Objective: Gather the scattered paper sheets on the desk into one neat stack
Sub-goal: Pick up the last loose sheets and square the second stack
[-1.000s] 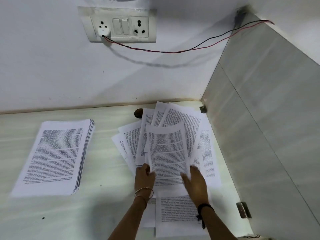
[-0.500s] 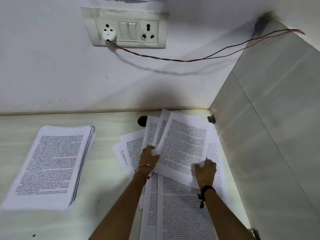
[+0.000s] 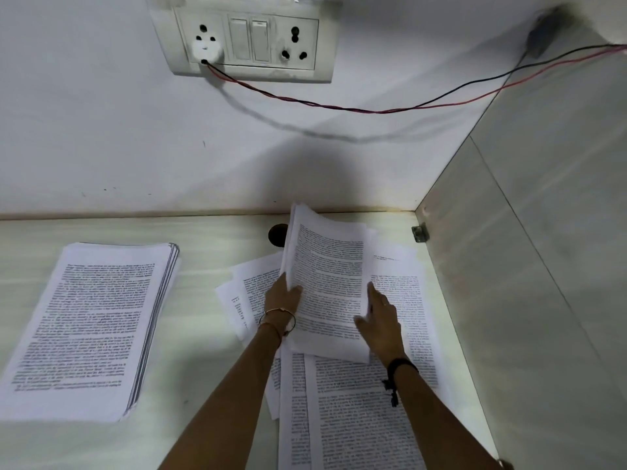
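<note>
Both hands work a small bundle of sheets [image 3: 327, 283] near the desk's back right corner. Left hand [image 3: 283, 298] grips the bundle's left edge, thumb over the printed face and fingers behind it, a thin bangle [image 3: 276, 315] around the wrist. Right hand [image 3: 381, 320] lies flat and unclenched against the bundle's right edge, fingers stretched along the paper, pressing rather than pinching; a dark cord band [image 3: 402, 364] circles that wrist. Held between the 2 hands, the bundle tilts up off the surface, its far end lifted toward the wall and its near edge resting on the loose sheets [image 3: 356, 418] below.

Those loose sheets fan out underneath: several poke out to the left of the left hand, 1 lies along the right beside the side panel [image 3: 529, 300], and long printed pages run toward the camera under both forearms. They overlap one another at differing angles.

Well apart, on the left of the desk [image 3: 210, 266], sits a squared stack of paper [image 3: 91, 327], thick, its edges roughly aligned, text side up.

Just behind the lifted bundle, a dark round hole [image 3: 276, 234] in the desktop is half hidden by the paper. On the wall above, a switch plate [image 3: 251, 39] carries a white plug [image 3: 206, 50] whose red and black wire [image 3: 373, 110] sags across to the right. A small metal bracket [image 3: 420, 232] joins desk and side panel in the corner.
</note>
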Tool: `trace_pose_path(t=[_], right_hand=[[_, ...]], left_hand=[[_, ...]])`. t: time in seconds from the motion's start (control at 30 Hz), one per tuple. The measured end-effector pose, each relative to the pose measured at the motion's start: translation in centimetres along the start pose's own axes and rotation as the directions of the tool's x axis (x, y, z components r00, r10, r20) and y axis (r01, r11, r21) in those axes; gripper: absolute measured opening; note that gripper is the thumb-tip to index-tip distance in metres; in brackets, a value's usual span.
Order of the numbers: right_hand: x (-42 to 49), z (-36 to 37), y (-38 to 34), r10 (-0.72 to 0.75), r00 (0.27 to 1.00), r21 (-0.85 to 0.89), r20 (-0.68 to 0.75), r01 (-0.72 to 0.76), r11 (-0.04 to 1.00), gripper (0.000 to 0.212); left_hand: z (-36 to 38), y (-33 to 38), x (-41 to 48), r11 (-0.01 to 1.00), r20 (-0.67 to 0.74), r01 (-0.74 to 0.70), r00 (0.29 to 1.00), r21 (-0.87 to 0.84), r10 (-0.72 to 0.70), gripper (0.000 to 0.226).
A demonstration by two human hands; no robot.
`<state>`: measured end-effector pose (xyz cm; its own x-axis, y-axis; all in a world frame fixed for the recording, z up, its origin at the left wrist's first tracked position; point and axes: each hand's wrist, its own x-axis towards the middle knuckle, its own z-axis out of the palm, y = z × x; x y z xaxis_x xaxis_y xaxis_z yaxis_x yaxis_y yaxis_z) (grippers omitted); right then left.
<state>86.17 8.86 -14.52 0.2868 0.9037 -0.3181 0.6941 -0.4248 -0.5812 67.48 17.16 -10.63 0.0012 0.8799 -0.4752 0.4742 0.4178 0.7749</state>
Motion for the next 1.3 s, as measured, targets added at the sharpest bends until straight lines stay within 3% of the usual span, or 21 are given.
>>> trace_pose_path(t=[0.1, 0.2, 0.27, 0.37, 0.43, 0.5, 0.57, 0.67, 0.73, 0.87, 0.93, 1.1, 1.2, 1.3], right_hand=[[-1.1, 0.2, 0.3, -0.059, 0.996, -0.014, -0.069, 0.059, 0.998, 0.075], [-3.1, 0.4, 1.1, 0.042, 0.972, 0.070, -0.233, -0.027, 0.997, 0.074], [-4.5, 0.8, 1.8, 0.087, 0.938, -0.031, -0.337, -0.104, 0.994, 0.072], [-6.2, 1.5, 2.6, 0.264, 0.879, -0.189, -0.398, -0.360, 0.914, 0.068], [-7.6, 1.9, 2.9, 0.364, 0.823, -0.120, -0.435, -0.454, 0.883, 0.064], [-9.0, 2.3, 3.3, 0.397, 0.794, 0.016, -0.461, -0.440, 0.898, 0.056], [-9.9, 2.4, 3.6, 0.406, 0.805, 0.133, -0.434, -0.388, 0.912, 0.050], [-10.9, 1.8, 3.5, 0.335, 0.854, 0.242, -0.398, -0.255, 0.936, 0.031], [-11.4, 1.6, 3.6, 0.293, 0.892, 0.340, -0.343, -0.173, 0.924, 0.030], [-12.6, 1.2, 3.5, 0.216, 0.952, 0.459, -0.216, -0.096, 0.883, 0.045], [-13.0, 0.8, 2.9, 0.168, 0.977, 0.499, -0.131, -0.081, 0.863, 0.051], [-12.9, 1.2, 2.4, 0.293, 0.948, 0.486, -0.126, -0.199, 0.851, 0.056], [-13.8, 1.6, 2.2, 0.215, 0.977, 0.506, -0.013, -0.179, 0.844, 0.050], [-14.3, 1.4, 1.6, 0.187, 0.982, 0.546, -0.002, -0.156, 0.823, 0.043]], left_hand=[[-1.5, -0.7, -1.0, 0.993, -0.144, 0.079, 0.985, -0.085, -0.091, 0.041], [-3.9, -2.6, -2.4, 0.985, -0.254, 0.067, 0.961, -0.157, -0.106, 0.045], [-5.1, -4.0, -3.6, 0.973, -0.303, 0.086, 0.941, -0.216, -0.151, 0.050], [-6.0, -6.2, -5.1, 0.949, -0.279, 0.150, 0.933, -0.278, -0.230, 0.044], [-5.8, -8.4, -5.4, 0.921, -0.237, 0.177, 0.934, -0.346, -0.268, 0.046], [-5.1, -11.2, -5.6, 0.903, -0.188, 0.202, 0.939, -0.380, -0.289, 0.052], [-3.6, -13.4, -5.9, 0.908, -0.147, 0.217, 0.947, -0.359, -0.284, 0.050], [-2.2, -10.3, -10.5, 0.940, -0.043, 0.235, 0.967, -0.247, -0.253, 0.041], [-1.0, -9.3, -12.4, 0.958, -0.006, 0.254, 0.966, -0.134, -0.257, 0.039], [0.8, -9.6, -14.5, 0.950, -0.169, 0.196, 0.973, 0.242, -0.157, 0.036], [1.2, -9.9, -15.2, 0.936, -0.211, 0.163, 0.973, 0.312, -0.099, 0.036], [1.8, -9.9, -16.2, 0.986, -0.219, 0.165, 0.963, 0.010, -0.158, 0.039], [1.7, -9.9, -16.8, 0.960, -0.146, 0.164, 0.969, -0.228, -0.201, 0.060], [1.4, -10.3, -16.2, 0.958, -0.072, 0.168, 0.979, -0.232, -0.189, 0.053]])
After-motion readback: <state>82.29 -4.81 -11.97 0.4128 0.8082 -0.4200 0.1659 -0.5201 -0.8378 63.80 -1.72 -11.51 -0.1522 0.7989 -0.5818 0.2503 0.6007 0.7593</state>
